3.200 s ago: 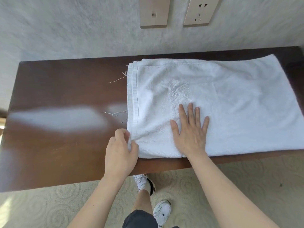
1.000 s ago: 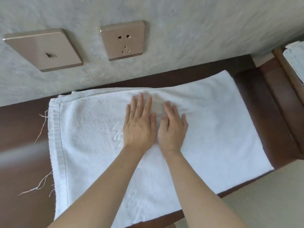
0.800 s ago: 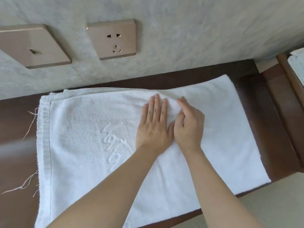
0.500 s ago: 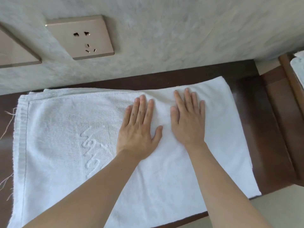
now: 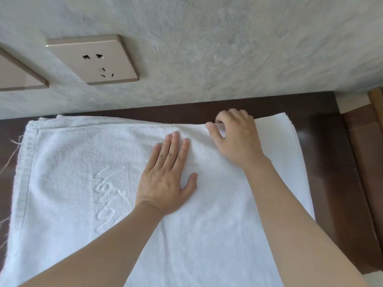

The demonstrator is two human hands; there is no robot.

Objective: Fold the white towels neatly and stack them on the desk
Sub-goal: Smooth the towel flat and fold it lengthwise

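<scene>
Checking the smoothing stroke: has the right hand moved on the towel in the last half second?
Yes. The right hand slid away from the person to the towel's far edge by the wall, fingers curled there.

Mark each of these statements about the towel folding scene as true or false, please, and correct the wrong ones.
1. The left hand lies flat on the white towel. True.
2. The right hand is off the towel, on bare wood. False: its fingers curl at the towel's far edge, near the wall.
3. A wall socket sits above the desk. True.
4. The towel is rolled into a tube. False: it lies spread flat.
5. Loose threads hang from the towel's left edge. True.
</scene>
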